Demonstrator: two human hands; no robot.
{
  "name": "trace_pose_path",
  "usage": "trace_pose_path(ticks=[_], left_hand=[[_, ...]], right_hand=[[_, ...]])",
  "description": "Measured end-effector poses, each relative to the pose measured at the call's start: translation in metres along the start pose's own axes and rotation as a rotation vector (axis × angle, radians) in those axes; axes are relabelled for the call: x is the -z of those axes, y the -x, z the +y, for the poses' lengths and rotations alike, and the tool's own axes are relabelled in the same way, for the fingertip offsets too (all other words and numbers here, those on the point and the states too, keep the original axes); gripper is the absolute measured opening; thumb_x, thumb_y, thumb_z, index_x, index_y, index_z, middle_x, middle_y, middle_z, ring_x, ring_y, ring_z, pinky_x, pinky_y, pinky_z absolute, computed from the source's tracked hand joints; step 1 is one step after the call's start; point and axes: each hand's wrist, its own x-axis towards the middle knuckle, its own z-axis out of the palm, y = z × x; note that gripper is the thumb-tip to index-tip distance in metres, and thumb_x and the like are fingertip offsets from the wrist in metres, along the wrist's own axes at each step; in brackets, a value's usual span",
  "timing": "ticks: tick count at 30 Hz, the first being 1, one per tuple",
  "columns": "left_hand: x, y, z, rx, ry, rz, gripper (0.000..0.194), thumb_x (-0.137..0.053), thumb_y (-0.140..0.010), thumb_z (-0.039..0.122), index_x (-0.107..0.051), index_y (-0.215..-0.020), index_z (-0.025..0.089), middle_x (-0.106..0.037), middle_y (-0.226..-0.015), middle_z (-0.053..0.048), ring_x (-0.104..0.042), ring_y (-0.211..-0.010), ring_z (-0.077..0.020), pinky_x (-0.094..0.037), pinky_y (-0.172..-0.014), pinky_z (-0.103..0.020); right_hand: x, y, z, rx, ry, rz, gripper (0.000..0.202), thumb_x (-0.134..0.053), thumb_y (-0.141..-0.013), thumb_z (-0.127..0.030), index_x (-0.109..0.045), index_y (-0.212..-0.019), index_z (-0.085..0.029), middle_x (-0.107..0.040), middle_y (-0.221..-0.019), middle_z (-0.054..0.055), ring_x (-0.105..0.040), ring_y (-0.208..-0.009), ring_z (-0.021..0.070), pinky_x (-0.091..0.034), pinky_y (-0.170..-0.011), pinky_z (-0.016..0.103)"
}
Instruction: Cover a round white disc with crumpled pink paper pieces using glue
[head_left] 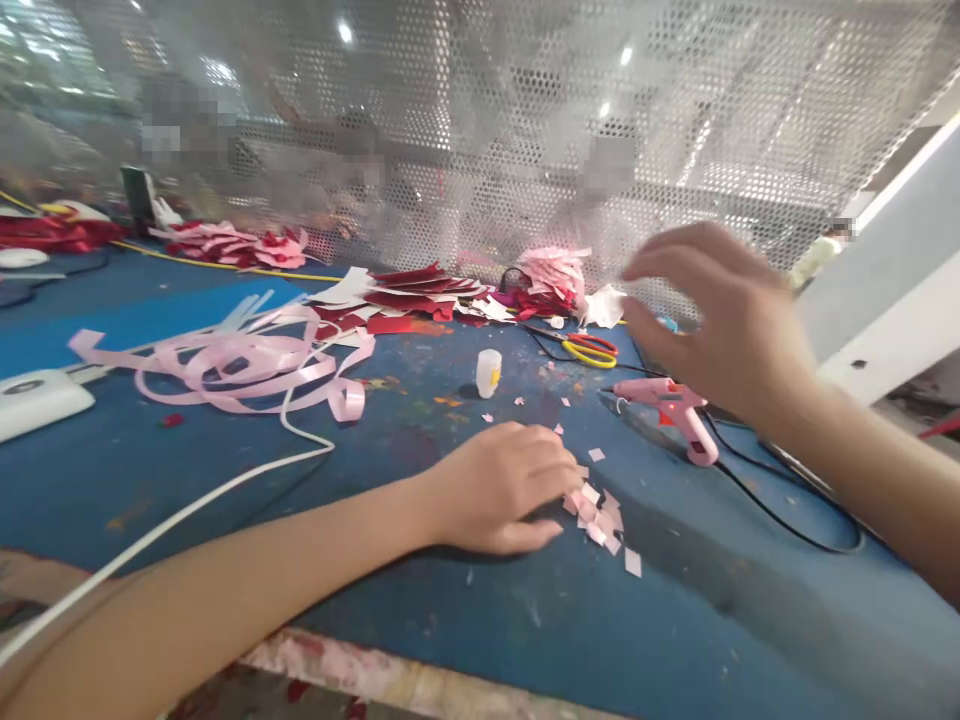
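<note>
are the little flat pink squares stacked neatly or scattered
Scattered: the small, flat, pale-pink squares lie in a loose, uneven heap beside the left hand, with several others apart on the blue tabletop.

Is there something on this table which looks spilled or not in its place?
Mostly the pink pieces: they lie in a loose heap by the left hand, with a few strays beyond it, as if spilled. The ribbon also looks untidy, in loose loops. I see nothing plainly damaged.

Red and white sheets (409,293), stacked loosely, and scissors (573,344) — handles yellow and red — lie before a perforated screen (480,110).
</note>
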Motion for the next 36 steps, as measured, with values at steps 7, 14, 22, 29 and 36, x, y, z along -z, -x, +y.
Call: trace_pose_path(ticks=[7,14,22,29,36], left_hand=[[0.005,0.018,-0.012,0.432,0.157,-0.083,0.065,-0.063,-0.073,0.028,-0.036,-0.132,0.020,-0.045,-0.135,-0.013,-0.048,-0.120,-0.0270,-0.040,-0.101,-0.043],[0.004,0.018,-0.011,0.504,0.221,-0.112,0.068,-0.060,-0.073,0.023,-0.029,-0.134,0.020,-0.039,-0.138,-0.013,-0.052,-0.116,-0.0234,-0.045,-0.097,-0.035],[0.021,0.016,-0.013,0.514,-0.043,-0.020,0.050,-0.056,-0.075,0.025,-0.047,-0.123,0.018,-0.048,-0.131,-0.011,-0.046,-0.121,-0.0259,-0.039,-0.102,-0.042],[0.005,-0.029,-0.013,0.501,0.022,-0.061,0.025,-0.041,-0.092,0.022,-0.066,-0.091,0.018,-0.067,-0.095,-0.003,-0.059,-0.091,-0.0173,-0.044,-0.087,-0.033],[-0.026,-0.083,-0.024,0.550,0.188,-0.275,0.017,-0.054,-0.086,0.025,-0.066,-0.096,0.020,-0.065,-0.098,-0.004,-0.058,-0.094,-0.0204,-0.043,-0.078,-0.030]], right_hand=[[0.019,0.128,0.054,-0.341,0.126,0.075,0.050,-0.050,-0.081,-0.048,-0.037,-0.129,-0.051,-0.059,-0.110,0.010,-0.055,-0.105,0.0322,-0.043,-0.091,0.050],[-0.024,0.156,0.071,-0.487,-0.059,-0.355,0.041,-0.046,-0.081,-0.054,-0.056,-0.112,-0.031,-0.053,-0.115,0.012,-0.051,-0.111,0.0346,-0.040,-0.095,0.051],[-0.041,0.149,0.076,-0.647,-0.314,-0.477,0.040,-0.050,-0.073,-0.057,-0.062,-0.073,-0.019,-0.061,-0.080,0.007,-0.056,-0.070,0.0224,-0.046,-0.065,0.035],[-0.015,0.156,0.060,-0.969,-0.320,-0.288,0.038,-0.060,-0.060,-0.056,-0.060,-0.065,-0.019,-0.048,-0.048,-0.002,-0.041,-0.045,0.0139,-0.031,-0.041,0.025],[0.002,0.163,0.052,-1.178,-0.607,-0.166,0.039,-0.075,-0.048,-0.047,-0.069,-0.076,-0.020,-0.067,-0.072,0.004,-0.058,-0.066,0.0216,-0.047,-0.058,0.030]])
